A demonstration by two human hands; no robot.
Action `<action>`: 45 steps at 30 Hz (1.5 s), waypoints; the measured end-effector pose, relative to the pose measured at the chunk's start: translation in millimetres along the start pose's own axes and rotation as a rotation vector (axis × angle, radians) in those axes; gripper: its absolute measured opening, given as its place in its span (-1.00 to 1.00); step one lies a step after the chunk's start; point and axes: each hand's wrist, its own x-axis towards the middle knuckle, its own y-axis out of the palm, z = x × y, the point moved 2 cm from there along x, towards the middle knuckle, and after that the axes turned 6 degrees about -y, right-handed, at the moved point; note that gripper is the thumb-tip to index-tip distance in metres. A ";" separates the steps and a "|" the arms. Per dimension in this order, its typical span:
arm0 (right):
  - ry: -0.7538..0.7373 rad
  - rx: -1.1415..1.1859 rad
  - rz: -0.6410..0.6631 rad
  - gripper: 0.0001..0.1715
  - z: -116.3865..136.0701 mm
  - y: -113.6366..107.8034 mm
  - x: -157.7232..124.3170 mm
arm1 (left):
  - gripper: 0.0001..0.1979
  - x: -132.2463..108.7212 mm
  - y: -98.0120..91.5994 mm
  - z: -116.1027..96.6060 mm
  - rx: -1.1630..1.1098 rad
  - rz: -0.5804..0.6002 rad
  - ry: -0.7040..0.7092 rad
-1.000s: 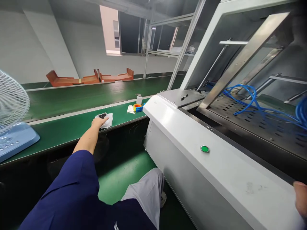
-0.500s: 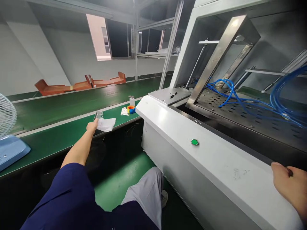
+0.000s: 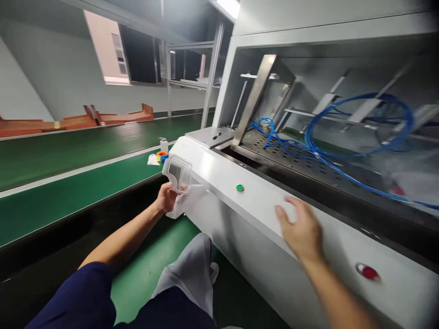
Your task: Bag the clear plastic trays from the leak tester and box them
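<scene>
My left hand (image 3: 166, 198) is closed on a clear plastic case (image 3: 180, 172) with rounded corners and a curved notch on one side. A thin white sheet or cloth (image 3: 192, 198) hangs from the same hand, below and to the right of the case. Over the white front ledge of the machine (image 3: 212, 173), my right hand (image 3: 302, 228) is held with thumb and fingers apart and nothing between them. A green button (image 3: 239, 188) lies to its left, and a red button (image 3: 368, 272) is to its right.
Inside the machine, blue tubing (image 3: 308, 146) loops over a perforated metal plate (image 3: 254, 145) beside a slanted metal frame (image 3: 257, 96). A black pen (image 3: 216, 136) lies on the grey panel. Tape rolls (image 3: 162, 156) and a small bottle (image 3: 163, 145) sit on the green bench (image 3: 85, 189).
My left hand has brought the case and white sheet from over the bench to the machine's front. My right hand has moved inward from the far right and opened. The view has turned right.
</scene>
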 end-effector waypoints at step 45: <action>0.400 -0.776 -0.124 -0.24 -43.3 -366.9 -163.1 | -0.33 33.5 543.4 178.4 0.736 1.314 0.086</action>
